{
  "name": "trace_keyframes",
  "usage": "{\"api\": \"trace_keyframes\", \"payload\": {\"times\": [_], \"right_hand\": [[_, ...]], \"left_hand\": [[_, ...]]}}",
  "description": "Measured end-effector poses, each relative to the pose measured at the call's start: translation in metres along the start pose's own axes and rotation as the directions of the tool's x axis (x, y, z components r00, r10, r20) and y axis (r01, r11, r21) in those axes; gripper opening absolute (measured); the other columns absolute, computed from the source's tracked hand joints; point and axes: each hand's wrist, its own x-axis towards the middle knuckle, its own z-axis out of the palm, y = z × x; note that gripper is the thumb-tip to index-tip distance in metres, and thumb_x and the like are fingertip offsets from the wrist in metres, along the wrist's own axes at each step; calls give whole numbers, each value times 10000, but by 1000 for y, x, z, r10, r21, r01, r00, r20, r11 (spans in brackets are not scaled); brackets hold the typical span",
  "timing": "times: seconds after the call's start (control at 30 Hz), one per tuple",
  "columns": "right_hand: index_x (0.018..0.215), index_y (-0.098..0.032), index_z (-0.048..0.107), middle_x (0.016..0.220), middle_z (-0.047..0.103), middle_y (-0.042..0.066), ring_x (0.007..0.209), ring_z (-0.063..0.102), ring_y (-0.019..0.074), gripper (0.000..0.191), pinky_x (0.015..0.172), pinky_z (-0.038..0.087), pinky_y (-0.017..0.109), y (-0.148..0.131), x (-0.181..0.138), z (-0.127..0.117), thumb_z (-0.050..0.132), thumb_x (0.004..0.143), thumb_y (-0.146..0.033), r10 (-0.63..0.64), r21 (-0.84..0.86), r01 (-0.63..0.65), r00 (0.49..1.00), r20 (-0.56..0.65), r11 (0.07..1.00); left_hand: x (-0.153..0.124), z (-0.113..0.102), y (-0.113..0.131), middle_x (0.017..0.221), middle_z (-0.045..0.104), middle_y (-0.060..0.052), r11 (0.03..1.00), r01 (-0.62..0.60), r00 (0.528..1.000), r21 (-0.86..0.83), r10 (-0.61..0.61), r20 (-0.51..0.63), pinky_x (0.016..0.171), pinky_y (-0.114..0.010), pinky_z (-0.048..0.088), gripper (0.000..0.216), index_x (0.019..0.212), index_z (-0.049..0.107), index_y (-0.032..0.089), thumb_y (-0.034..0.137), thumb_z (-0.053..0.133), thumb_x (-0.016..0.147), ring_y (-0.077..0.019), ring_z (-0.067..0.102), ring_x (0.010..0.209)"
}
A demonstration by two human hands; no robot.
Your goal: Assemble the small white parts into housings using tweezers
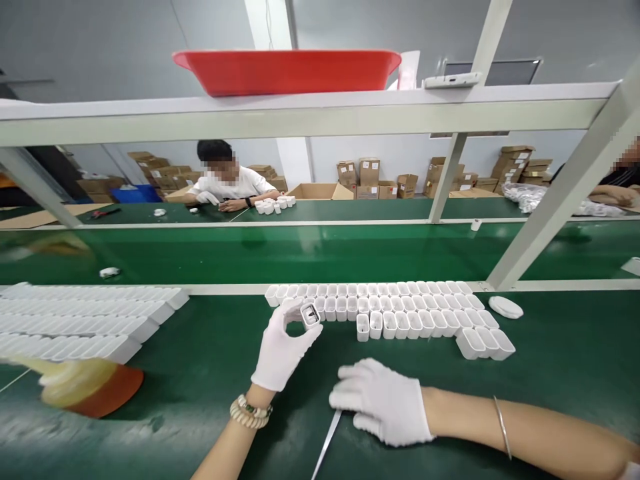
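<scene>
My left hand (281, 347), in a white glove, pinches a small white plastic housing (311, 316) between thumb and fingers. Its open end faces me, and a dark and metallic part shows inside. My right hand (377, 401), also gloved, is palm down low over the green table with its fingers stretched out. A thin whitish strip-like tool (327, 443) runs from beneath those fingers toward the bottom edge; whether they touch it is hidden. Beyond both hands stand rows of similar open white housings (401, 325).
More white housings (150, 312) lie in rows at left, behind a yellow-and-orange bottle (93, 388). A round white piece (506, 307) lies at right. Overhead, a shelf (300, 120) carries a red tray (295, 72). Across the green belt (310, 250), a person (235, 183) handles white parts.
</scene>
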Motion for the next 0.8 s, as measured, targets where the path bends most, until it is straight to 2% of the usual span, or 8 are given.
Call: {"api": "trace_keyframes", "payload": {"times": [0.07,0.13,0.27,0.37,0.5,0.67,0.73,0.8], "right_hand": [[1180,-202,541,1110,651,51,1071,531,201,249,923,360,371,0,-4,12,449,949,-210,-55,-94,57,998,26,994],[1136,-212,559,1018,665,42,938,559,179,227,826,378,339,3,-7,20,398,990,-276,-11,-166,13,1000,12,986],[1019,-231,625,923,674,20,794,560,168,210,662,344,321,15,-5,31,474,967,-369,13,-246,-13,1000,1,969],[1016,-255,651,848,681,6,743,564,164,259,582,290,307,29,1,45,491,960,-451,-29,-283,22,999,-23,959],[996,-250,645,817,686,12,656,543,158,299,500,181,286,42,9,65,513,937,-512,-70,-369,47,996,-48,928],[983,-241,633,863,688,0,629,526,148,165,470,156,279,48,16,75,610,898,-381,-103,-425,91,995,-5,901],[951,-244,637,823,673,0,616,512,152,136,463,152,285,48,17,74,626,882,-361,-67,-439,62,998,5,896],[950,-268,649,771,649,2,618,507,163,159,461,147,288,50,16,72,622,880,-408,-30,-433,23,999,-11,901]], "left_hand": [[4,0,-2,1163,643,-86,999,42,999,-16,-42,-7,946,-428,512,520,1165,534,203,284,754,700,-238,636,1061],[11,1,2,1154,644,-92,995,74,997,-64,-73,11,947,-430,523,533,1158,531,195,290,760,686,-241,646,1059],[45,13,17,1149,638,-91,997,52,994,-53,-47,97,968,-422,531,579,1174,521,190,278,781,665,-233,646,1085],[84,40,22,1104,649,-79,1000,-23,979,7,22,205,967,-390,538,592,1220,501,178,189,755,685,-205,643,1082],[125,90,17,971,664,-47,990,-104,950,97,70,304,924,-365,556,547,1219,518,131,75,711,710,-184,668,985],[137,136,6,878,653,4,958,-228,898,172,139,418,771,-328,585,243,1124,598,104,166,610,890,-146,675,801],[137,144,4,840,650,14,945,-256,888,206,145,436,720,-302,585,187,1043,631,102,205,632,886,-134,667,742],[137,144,7,900,671,-7,934,-271,893,233,154,423,762,-328,588,214,1058,636,106,200,656,866,-154,681,805]]}}
